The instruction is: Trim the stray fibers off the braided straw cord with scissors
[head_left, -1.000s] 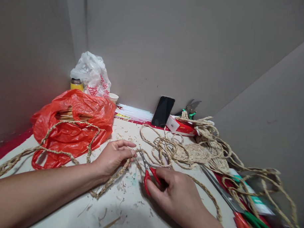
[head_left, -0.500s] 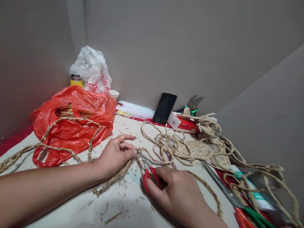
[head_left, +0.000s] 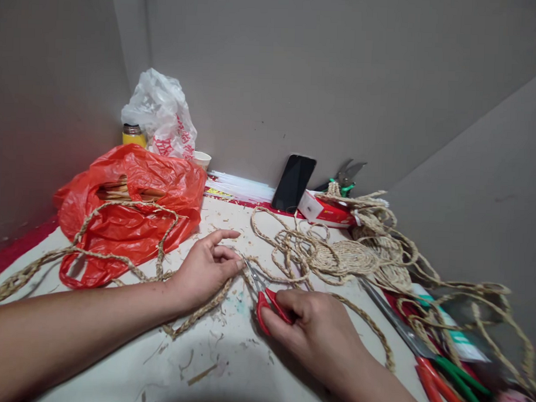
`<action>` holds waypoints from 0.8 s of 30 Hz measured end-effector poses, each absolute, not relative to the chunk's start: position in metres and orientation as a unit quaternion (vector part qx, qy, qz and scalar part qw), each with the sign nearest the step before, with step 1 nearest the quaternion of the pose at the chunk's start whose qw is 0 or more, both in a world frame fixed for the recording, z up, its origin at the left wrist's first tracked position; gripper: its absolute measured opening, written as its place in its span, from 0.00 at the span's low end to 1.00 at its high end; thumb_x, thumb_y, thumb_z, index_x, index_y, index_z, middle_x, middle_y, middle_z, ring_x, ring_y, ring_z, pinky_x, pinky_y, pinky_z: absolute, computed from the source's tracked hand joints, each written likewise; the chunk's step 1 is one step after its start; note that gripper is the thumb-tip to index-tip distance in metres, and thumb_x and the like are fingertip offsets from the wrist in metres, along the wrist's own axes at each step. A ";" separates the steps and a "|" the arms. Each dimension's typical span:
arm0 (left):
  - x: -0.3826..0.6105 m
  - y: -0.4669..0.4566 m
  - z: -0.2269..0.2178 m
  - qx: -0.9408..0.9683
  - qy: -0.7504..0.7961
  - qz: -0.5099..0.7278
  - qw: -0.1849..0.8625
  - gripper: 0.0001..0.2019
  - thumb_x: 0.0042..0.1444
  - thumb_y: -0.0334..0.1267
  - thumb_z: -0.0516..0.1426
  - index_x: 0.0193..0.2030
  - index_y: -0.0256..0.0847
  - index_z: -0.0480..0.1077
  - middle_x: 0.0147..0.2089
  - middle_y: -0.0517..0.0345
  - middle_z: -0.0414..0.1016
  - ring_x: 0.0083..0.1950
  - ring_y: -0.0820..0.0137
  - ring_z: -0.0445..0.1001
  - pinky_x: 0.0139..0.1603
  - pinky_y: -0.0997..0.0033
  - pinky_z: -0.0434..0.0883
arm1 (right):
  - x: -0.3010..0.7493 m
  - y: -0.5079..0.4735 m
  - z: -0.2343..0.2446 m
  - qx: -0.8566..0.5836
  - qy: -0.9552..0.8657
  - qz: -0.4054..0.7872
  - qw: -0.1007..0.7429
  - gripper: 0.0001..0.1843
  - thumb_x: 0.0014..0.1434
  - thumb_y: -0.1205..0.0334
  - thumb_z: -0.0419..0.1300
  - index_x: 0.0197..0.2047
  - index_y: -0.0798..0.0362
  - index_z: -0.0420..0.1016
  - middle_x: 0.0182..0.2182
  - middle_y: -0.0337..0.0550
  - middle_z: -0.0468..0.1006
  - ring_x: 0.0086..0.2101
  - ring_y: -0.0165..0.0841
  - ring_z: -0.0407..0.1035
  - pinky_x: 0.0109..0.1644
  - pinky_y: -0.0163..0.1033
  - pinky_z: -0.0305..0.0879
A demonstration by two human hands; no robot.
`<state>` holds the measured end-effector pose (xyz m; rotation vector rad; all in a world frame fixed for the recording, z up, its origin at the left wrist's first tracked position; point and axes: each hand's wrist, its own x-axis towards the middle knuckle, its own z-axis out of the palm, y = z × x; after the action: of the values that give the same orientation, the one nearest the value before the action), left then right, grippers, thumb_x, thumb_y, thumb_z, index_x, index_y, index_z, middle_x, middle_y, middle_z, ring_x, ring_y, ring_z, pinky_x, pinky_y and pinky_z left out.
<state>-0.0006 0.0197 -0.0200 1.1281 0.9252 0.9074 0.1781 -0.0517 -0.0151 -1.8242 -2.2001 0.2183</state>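
Observation:
Between thumb and fingers, my left hand (head_left: 207, 269) pinches a braided straw rope (head_left: 205, 313) over the middle of the table, its index finger stretched out. Red-handled scissors (head_left: 264, 297) are in my right hand (head_left: 319, 326), with thumb and fingers in the loops. Their blade tips reach the rope close to my left fingertips; whether a strand lies between the blades is too small to tell. From the left hand the rope runs down under the wrist, and more of it loops at the left over a red plastic bag (head_left: 135, 231).
Coiled straw rope and a woven piece (head_left: 349, 256) lie at the right. A phone (head_left: 294, 183) leans on the wall beside a red box (head_left: 335, 214). Large shears (head_left: 446, 380) lie at the right edge. A paper cup (head_left: 202, 159) and yellow bottle (head_left: 133, 136) stand behind the bag.
The view has shifted slightly. Both hands keep nearly the same place on the rope, and the scissor blades look closer together than before.

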 end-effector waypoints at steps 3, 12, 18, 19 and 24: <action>0.000 0.020 -0.022 0.499 0.407 0.399 0.653 0.26 0.45 0.32 0.62 0.53 0.38 0.65 0.28 0.64 0.73 0.28 0.76 0.68 0.34 0.74 0.63 | 0.179 -0.052 -0.014 -0.638 -0.751 0.100 0.138 0.20 0.53 0.57 0.54 0.15 0.52 0.51 0.13 0.31 0.52 0.18 0.26 0.46 0.24 0.36 0.41; 0.000 0.014 -0.017 0.534 0.400 0.371 0.645 0.31 0.45 0.30 0.61 0.58 0.38 0.60 0.27 0.65 0.71 0.27 0.77 0.65 0.31 0.75 0.62 | 0.178 -0.050 -0.010 -0.663 -0.723 0.153 0.118 0.19 0.50 0.56 0.55 0.15 0.51 0.51 0.13 0.32 0.49 0.18 0.26 0.46 0.22 0.36 0.39; 0.000 0.014 -0.019 0.526 0.402 0.379 0.646 0.33 0.46 0.29 0.61 0.60 0.38 0.58 0.28 0.65 0.72 0.29 0.77 0.66 0.33 0.76 0.63 | 0.183 -0.049 -0.018 -0.660 -0.692 0.244 0.161 0.19 0.50 0.56 0.54 0.15 0.51 0.49 0.16 0.32 0.47 0.19 0.26 0.44 0.22 0.35 0.40; 0.000 0.015 -0.019 0.523 0.402 0.380 0.648 0.33 0.46 0.30 0.61 0.60 0.37 0.58 0.28 0.65 0.72 0.28 0.77 0.67 0.32 0.76 0.63 | 0.183 -0.049 -0.018 -0.657 -0.686 0.262 0.172 0.19 0.50 0.56 0.54 0.15 0.51 0.49 0.16 0.32 0.47 0.20 0.26 0.44 0.22 0.35 0.41; 0.000 0.019 -0.019 0.495 0.393 0.399 0.664 0.29 0.46 0.32 0.62 0.56 0.36 0.60 0.28 0.64 0.73 0.27 0.77 0.67 0.34 0.74 0.63 | 0.180 -0.043 -0.016 -0.629 -0.623 0.372 0.279 0.21 0.50 0.53 0.55 0.14 0.51 0.51 0.15 0.32 0.50 0.20 0.25 0.46 0.23 0.34 0.45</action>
<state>0.0001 0.0192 -0.0188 1.1181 0.8888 0.9016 0.1795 -0.0434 -0.0165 -1.6872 -1.6714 0.9993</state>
